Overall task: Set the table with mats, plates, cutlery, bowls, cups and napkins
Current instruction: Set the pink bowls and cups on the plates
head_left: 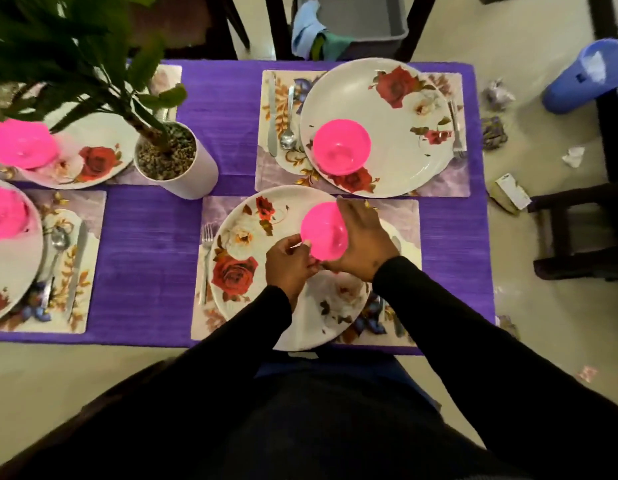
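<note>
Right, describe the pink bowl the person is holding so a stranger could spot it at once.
Start at the purple table, then the nearest floral plate, in front of the person. The pink bowl is above that plate, gripped by the left hand and right hand; the other pink bowls rest on their plates untouched.
</note>
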The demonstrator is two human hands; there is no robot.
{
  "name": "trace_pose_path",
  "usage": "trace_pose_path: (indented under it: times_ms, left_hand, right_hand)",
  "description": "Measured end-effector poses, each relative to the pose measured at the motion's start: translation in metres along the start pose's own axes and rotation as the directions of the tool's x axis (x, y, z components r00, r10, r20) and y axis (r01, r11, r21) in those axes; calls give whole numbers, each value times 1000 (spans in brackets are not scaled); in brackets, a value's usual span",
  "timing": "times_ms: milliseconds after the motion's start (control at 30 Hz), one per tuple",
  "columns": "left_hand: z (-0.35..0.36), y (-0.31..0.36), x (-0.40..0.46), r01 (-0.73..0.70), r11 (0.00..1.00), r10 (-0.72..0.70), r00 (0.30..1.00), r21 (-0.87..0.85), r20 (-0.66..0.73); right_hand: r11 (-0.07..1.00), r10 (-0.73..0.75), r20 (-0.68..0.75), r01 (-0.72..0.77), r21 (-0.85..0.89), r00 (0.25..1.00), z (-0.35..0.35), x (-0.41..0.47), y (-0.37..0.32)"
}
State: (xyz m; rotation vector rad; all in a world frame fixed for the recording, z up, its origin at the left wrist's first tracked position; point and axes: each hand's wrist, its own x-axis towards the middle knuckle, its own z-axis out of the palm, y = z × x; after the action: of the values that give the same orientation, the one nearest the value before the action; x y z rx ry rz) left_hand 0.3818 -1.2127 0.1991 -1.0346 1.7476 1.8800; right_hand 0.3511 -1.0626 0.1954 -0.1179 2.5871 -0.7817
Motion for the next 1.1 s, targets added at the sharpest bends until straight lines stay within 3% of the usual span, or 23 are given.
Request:
trace_pose_path:
  times_ms: [167,633,767,900,1000,1100]
  left_hand:
    - [4,-6,-3,-34,999,33,997,-17,-73]
    - [14,-7,1,-60,997,56,995,-42,-88]
    - [12,-6,-1,-48,999,45,985,-19,-165]
    - [6,0,-15,-203,967,241,921,152,-307]
    - [9,5,-35,-306,943,331,910,133,-250]
    - [23,6,-50,-378,919,389,917,114,-91]
  right_hand:
    - [999,3,-9,-4,-40,1000,0,-1,0]
    - [987,-64,-10,62,-148,998,-5,8,4]
    - [997,-54,-57,52,-49,997,-13,3,4]
    - [997,-44,-180,53,47,983,-37,-10,-1]
    - [993,23,-305,15,121,952,-53,-21,-3]
    - [967,75,-386,28,254,919,-68,-35,2]
